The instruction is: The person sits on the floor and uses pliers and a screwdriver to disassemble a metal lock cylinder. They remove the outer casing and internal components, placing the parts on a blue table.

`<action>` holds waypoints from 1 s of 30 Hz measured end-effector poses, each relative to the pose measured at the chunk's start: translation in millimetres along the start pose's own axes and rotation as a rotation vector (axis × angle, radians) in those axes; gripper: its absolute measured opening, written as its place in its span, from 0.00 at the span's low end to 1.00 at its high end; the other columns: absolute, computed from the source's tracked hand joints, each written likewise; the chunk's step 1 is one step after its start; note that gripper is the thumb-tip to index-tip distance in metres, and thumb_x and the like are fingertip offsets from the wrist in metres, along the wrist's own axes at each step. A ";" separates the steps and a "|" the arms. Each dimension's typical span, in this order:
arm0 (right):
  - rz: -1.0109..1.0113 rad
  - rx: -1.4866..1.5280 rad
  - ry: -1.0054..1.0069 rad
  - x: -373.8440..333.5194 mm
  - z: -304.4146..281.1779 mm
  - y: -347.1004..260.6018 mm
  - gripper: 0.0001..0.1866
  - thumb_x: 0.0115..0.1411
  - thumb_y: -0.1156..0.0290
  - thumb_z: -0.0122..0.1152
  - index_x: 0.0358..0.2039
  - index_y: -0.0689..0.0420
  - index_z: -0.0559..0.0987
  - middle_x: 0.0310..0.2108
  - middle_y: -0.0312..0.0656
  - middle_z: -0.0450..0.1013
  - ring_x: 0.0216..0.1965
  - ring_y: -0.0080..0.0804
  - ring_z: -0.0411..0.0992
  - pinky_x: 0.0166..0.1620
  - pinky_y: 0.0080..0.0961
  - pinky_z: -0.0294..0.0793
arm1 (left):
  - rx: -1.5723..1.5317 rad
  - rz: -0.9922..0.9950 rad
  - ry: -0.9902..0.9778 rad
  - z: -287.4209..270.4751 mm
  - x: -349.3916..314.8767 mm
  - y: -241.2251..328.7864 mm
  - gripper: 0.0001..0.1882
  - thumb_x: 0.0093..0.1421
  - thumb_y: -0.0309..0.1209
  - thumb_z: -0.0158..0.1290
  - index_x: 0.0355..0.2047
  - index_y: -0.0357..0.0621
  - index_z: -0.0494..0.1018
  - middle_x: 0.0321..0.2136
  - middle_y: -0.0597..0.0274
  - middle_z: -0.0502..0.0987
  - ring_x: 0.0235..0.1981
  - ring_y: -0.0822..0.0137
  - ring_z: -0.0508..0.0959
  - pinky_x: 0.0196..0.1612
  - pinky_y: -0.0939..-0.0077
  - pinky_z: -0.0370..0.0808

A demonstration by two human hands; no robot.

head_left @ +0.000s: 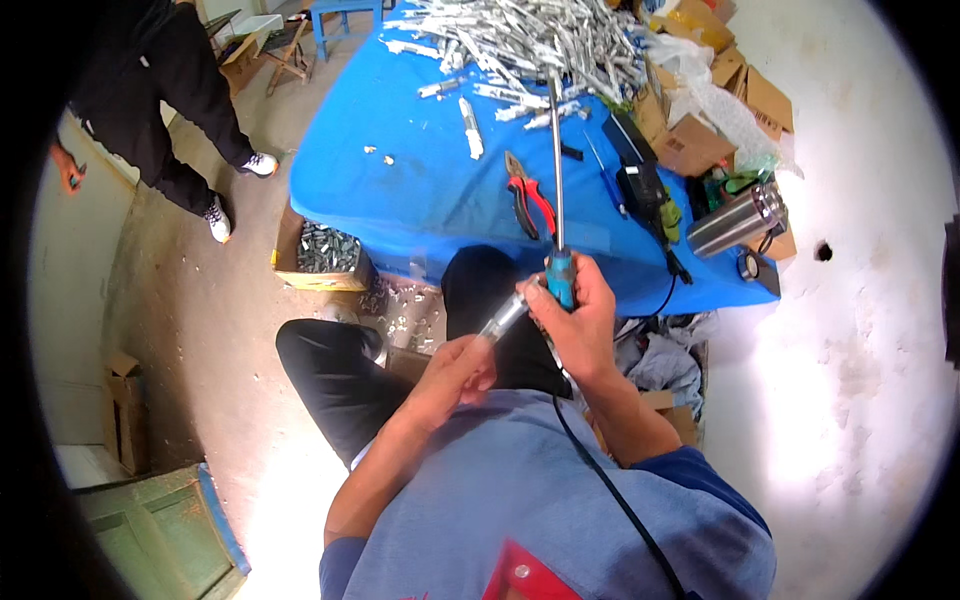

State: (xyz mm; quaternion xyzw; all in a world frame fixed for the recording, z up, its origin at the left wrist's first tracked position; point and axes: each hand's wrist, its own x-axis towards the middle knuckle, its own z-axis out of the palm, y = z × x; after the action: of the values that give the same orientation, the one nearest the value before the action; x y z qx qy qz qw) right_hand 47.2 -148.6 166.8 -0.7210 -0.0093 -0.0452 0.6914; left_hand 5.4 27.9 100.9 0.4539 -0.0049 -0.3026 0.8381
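Observation:
My left hand (455, 380) is closed around the lower end of a clear, silvery tube-shaped piece (508, 312) held over my lap. My right hand (580, 320) grips the teal handle of a screwdriver (561, 282), whose long metal shaft points away over the blue-covered table (420, 190). The right thumb and fingertips also meet the tube's upper end. Red-and-black pliers (528, 200) lie on the cloth just beyond. A big pile of similar silvery tube pieces (530, 40) covers the table's far end, and a single piece (471, 128) lies nearer.
A steel thermos (735, 222), a black box-shaped device (640, 180) with a cord and cardboard scraps (690, 145) crowd the table's right side. Below its left edge stands a carton (320, 283) of dark small parts. A person (180, 90) stands far left. A black cord (610, 480) crosses my lap.

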 end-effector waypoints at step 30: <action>0.115 0.111 -0.007 -3.6 1.8 -0.8 0.16 0.59 0.76 0.62 0.46 0.63 0.70 0.37 0.42 0.74 0.36 0.28 0.76 0.37 0.21 0.78 | 0.202 0.104 0.179 13.2 -11.5 -5.2 0.17 0.65 0.43 0.54 0.25 0.46 0.67 0.17 0.74 0.64 0.16 0.83 0.60 0.18 0.86 0.56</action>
State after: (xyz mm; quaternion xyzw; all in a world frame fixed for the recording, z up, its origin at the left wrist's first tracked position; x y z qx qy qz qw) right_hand 43.6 -146.7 167.3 -0.6811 0.0271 -0.0025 0.7316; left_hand -10.4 21.7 107.8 0.5604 0.0158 -0.2151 0.7996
